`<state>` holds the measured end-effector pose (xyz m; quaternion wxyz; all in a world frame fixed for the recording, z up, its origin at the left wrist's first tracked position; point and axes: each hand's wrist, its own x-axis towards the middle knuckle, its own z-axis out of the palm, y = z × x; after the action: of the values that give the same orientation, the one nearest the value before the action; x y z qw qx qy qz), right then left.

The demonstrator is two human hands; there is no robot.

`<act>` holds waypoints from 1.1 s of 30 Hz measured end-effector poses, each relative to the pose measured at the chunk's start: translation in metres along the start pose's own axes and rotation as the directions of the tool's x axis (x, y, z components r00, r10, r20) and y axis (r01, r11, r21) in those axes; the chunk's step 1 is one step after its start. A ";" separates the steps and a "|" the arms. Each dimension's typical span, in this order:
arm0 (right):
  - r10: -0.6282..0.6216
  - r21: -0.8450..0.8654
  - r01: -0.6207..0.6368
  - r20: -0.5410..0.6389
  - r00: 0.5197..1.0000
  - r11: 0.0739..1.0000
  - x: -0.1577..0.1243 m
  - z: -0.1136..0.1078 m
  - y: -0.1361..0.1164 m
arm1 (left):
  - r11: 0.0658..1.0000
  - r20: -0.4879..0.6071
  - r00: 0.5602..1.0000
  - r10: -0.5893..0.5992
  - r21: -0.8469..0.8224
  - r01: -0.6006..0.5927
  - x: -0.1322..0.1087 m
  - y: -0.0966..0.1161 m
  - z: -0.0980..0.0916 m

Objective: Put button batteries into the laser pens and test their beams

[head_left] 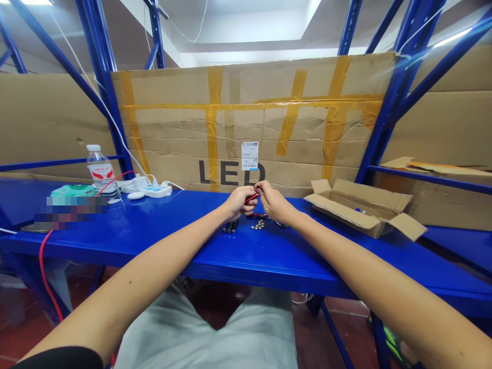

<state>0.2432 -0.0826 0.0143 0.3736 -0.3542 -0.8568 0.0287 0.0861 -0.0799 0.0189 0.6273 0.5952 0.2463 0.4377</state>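
Observation:
My left hand [239, 203] is closed around a slim red metal tube [251, 198], held just above the table. At the tube's upper end, the bent fingers of my right hand [272, 202] pinch it; whether they hold a further small part is hidden. Below my left hand several dark slim tubes [229, 229] lie side by side. Small round silvery pieces, like button cells [260, 225], sit in a loose cluster under my hands. Behind them lies another red tube [257, 216], and more slim pieces are partly covered by my right wrist.
On the blue table [246, 256], an open cardboard box [346, 218] stands at right. To the left are a water bottle [103, 177], a white power strip [156, 190] and a teal packet [73, 191]. A red cable [43, 266] hangs over the front edge. Large cardboard [172, 138] walls the back.

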 end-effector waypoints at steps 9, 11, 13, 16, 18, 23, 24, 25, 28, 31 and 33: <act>0.044 0.017 -0.043 -0.033 0.998 0.999 0.002 0.005 0.003 | 0.990 0.010 0.999 -0.030 -0.137 0.031 0.003 0.002 -0.001; 0.037 0.002 -0.037 -0.039 0.999 0.999 0.003 0.003 0.005 | 0.991 -0.007 1.000 -0.014 -0.132 0.013 0.005 0.002 -0.004; 0.047 -0.034 -0.048 -0.028 0.998 0.998 0.004 0.001 0.007 | 0.996 -0.055 0.998 0.019 -0.091 -0.024 0.007 0.002 -0.007; 0.093 -0.091 -0.094 -0.018 0.996 0.991 0.004 -0.004 0.013 | 0.997 -0.166 0.984 0.063 -0.037 -0.070 0.010 0.003 -0.013; 0.115 -0.110 -0.118 -0.026 0.993 0.987 0.003 -0.008 0.017 | 0.996 -0.225 0.971 0.085 -0.014 -0.090 0.011 0.003 -0.017; 0.122 -0.158 -0.123 -0.017 0.992 0.980 0.003 -0.014 0.017 | 0.987 -0.277 0.949 0.153 0.093 -0.132 0.013 0.005 -0.023; 0.122 -0.180 -0.121 -0.005 0.993 0.976 0.002 -0.015 0.015 | 0.983 -0.275 0.947 0.168 0.120 -0.139 0.013 0.005 -0.023; 0.123 -0.206 -0.119 0.007 0.992 0.971 0.002 -0.016 0.014 | 0.978 -0.269 0.945 0.184 0.149 -0.148 0.012 0.004 -0.024; 0.121 -0.272 -0.106 0.038 0.992 0.956 0.001 -0.019 0.011 | 0.959 -0.221 0.947 0.232 0.217 -0.184 0.012 0.003 -0.024; 0.088 -0.304 -0.066 0.059 0.994 0.951 0.000 -0.023 0.010 | 0.939 -0.162 0.952 0.261 0.271 -0.211 0.011 0.001 -0.023; 0.057 -0.329 -0.033 0.063 0.996 0.944 -0.001 -0.025 0.010 | 0.932 -0.139 0.956 0.258 0.298 -0.208 0.011 0.000 -0.023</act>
<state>0.2657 -0.0812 0.0285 0.2780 -0.4295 -0.8542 -0.0927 0.0728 -0.0584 0.0178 0.4561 0.6619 0.2875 0.5208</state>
